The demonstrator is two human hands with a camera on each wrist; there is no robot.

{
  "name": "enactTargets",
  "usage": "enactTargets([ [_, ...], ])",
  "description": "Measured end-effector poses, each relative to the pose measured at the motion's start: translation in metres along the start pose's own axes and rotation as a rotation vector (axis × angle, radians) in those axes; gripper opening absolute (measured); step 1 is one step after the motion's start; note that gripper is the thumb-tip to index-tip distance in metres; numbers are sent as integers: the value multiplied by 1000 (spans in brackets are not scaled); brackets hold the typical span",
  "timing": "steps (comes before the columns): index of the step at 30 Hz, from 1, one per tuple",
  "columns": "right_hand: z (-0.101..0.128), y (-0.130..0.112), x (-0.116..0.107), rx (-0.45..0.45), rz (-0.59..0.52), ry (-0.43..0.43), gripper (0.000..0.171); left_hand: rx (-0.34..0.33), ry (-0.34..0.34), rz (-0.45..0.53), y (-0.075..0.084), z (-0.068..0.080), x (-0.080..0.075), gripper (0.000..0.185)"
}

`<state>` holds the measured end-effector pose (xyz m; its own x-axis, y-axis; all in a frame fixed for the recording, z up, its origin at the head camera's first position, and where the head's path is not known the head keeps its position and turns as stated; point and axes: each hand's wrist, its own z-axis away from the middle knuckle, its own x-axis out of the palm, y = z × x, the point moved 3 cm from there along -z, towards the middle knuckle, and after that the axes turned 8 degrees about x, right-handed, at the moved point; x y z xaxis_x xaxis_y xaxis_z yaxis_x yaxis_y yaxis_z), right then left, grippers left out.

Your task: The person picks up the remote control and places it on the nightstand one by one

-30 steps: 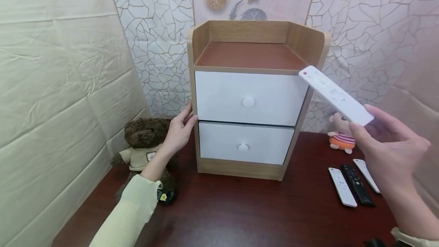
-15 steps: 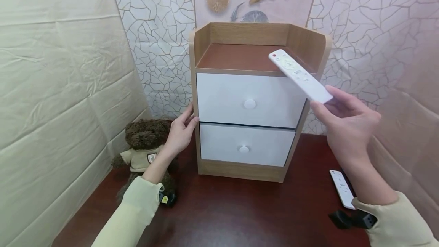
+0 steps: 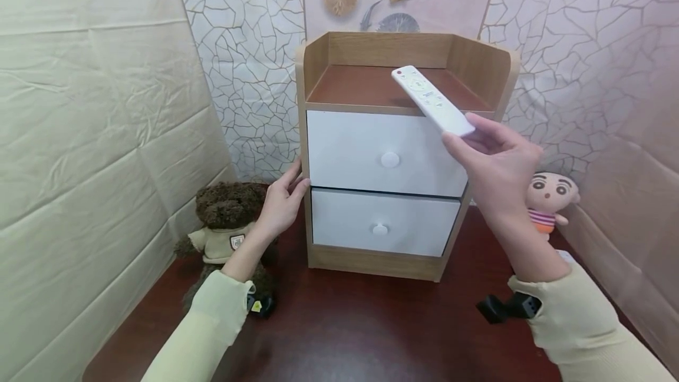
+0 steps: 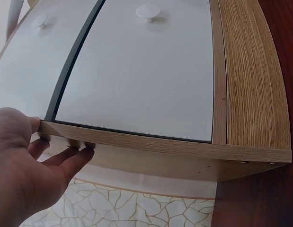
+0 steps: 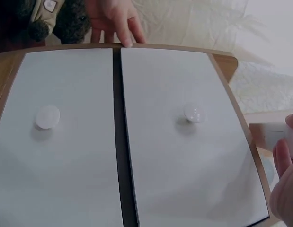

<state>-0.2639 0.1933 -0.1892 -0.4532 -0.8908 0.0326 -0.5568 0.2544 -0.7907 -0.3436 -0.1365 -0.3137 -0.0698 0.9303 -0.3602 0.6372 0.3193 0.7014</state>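
Note:
A small wooden cabinet point(image 3: 318, 52) with two white drawers stands on a dark red table point(image 3: 371, 323). My right hand point(image 3: 493, 161) pinches the near end of a white remote point(image 3: 431, 99), its far end tilted over the cabinet's open top shelf point(image 3: 361, 84). My left hand point(image 3: 281, 202) rests flat with straight fingers against the cabinet's left side, level with the gap between the drawers. In the left wrist view the left hand's fingers point(image 4: 73, 156) lie along the cabinet's edge point(image 4: 184, 147). In the right wrist view both drawer knobs point(image 5: 193, 112) show, and the remote point(image 5: 271, 135) is partly cut off at the right.
A brown teddy bear point(image 3: 225, 217) in a beige top sits left of the cabinet. A cartoon boy doll point(image 3: 549, 199) stands at the right beside the wall. Cream sheeting hangs on the left, crackle-pattern wall behind.
My right hand has carried the white remote up and to the left, from beside the cabinet's right corner to over its top shelf. The left hand has stayed on the cabinet's side.

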Motion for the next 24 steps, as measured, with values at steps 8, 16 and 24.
enactTargets([
  [8,-6,-7,27,-30,50,-49,43,5,19,6,-3,-1,3,58],
  [16,-7,-13,49,-22,85,-35,41,7,19,6,-2,0,3,57],
  [24,-14,-17,75,-47,3,-62,37,17,35,14,-2,1,2,56],
])
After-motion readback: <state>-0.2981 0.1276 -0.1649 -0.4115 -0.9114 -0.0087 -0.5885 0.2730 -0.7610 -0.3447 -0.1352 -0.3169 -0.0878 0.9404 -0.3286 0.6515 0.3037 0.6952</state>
